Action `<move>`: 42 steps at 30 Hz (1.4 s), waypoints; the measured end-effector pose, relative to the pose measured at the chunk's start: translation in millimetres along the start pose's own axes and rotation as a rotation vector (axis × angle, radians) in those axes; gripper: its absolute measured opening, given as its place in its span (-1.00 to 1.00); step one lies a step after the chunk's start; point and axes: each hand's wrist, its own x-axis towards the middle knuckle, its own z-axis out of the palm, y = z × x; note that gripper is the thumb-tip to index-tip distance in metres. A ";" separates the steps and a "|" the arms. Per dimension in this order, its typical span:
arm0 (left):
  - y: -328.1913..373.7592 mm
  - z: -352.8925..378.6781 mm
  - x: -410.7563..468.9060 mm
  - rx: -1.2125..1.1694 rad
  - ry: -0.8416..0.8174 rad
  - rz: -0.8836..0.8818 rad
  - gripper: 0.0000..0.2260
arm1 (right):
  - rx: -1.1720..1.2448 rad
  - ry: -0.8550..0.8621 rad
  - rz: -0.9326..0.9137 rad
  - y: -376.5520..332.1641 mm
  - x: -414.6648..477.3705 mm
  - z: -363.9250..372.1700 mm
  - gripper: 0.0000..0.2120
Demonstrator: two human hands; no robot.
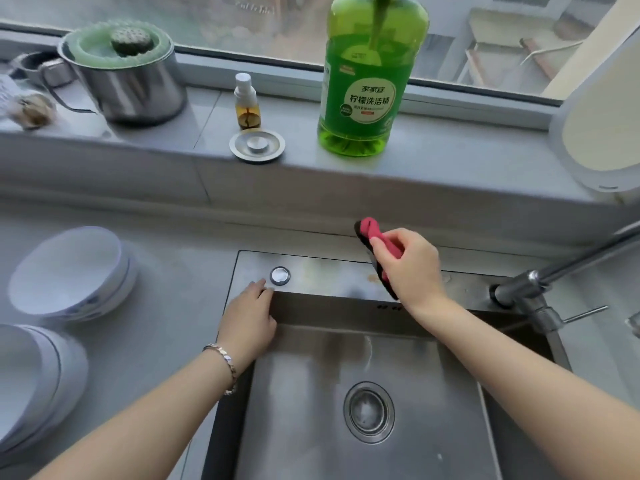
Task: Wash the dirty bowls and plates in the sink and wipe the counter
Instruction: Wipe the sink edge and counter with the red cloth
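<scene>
Looking down over a stainless steel sink (346, 311) set into a grey counter (166, 327). Gripping a pink-and-black scrubbing pad (373, 233) in the right hand (410, 268), fingers and thumb curling round its middle. Holding it over the sink's rear ledge, with the pink end poking up toward the wall and the black edge trailing down by the ledge's front lip; not being able to tell whether that lower edge is touching the steel. Hovering just beside a small brownish smear (374, 278) on the ledge. Laying the left hand (247, 317) flat on the sink's back-left corner, fingers straight and relaxed, grasping nothing, fingertips reaching close to a round chrome cap (280, 275) in the ledge. Wearing a silver bracelet (225, 363) on the left wrist. Facing the basin's round drain (369, 412), lying between the two forearms. Having white bowls (69, 271) stacked on the counter well to the left of the sink, and a stack of white plates (34, 382) just in front of them, nearer the camera. Having a chrome faucet (554, 271) angling in from the right above the sink's back-right corner. Looking past the hands to a grey sill (450, 157) carrying a large green detergent bottle (367, 81), a metal sink stopper (257, 145) lying flat near it, a small spray bottle (246, 103) just behind the stopper, and a steel pot (128, 74) with a green lid further left.
</scene>
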 end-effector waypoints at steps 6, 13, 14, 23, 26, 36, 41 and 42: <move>3.5 9.2 11.3 0.140 -0.031 -0.018 -0.50 | -0.281 -0.332 -0.103 20.0 17.1 69.3 -0.67; 4.3 20.1 14.1 0.110 0.004 -0.049 -0.43 | -0.639 -0.395 -0.127 67.1 9.4 158.3 -0.51; 5.9 20.6 14.4 0.115 0.014 -0.055 -0.44 | -0.642 -0.356 -0.168 68.5 9.4 163.1 -0.52; 36.5 23.6 26.2 0.214 0.111 -0.014 -0.55 | -0.705 -0.293 -0.278 116.7 20.1 103.4 -0.49; 58.7 34.2 32.6 0.190 0.094 0.174 -0.54 | -0.746 -0.266 -0.229 144.7 26.9 64.0 -0.46; 129.1 61.9 52.4 0.171 -0.067 0.335 -0.57 | -0.760 -0.036 0.164 218.0 24.3 -38.0 -0.55; 132.2 66.2 48.7 0.194 -0.064 0.285 -0.56 | -0.625 -0.040 0.147 210.5 -13.4 -55.6 -0.62; 132.1 66.9 48.0 0.194 -0.065 0.284 -0.55 | -0.614 -0.057 0.170 209.0 -20.2 -62.1 -0.64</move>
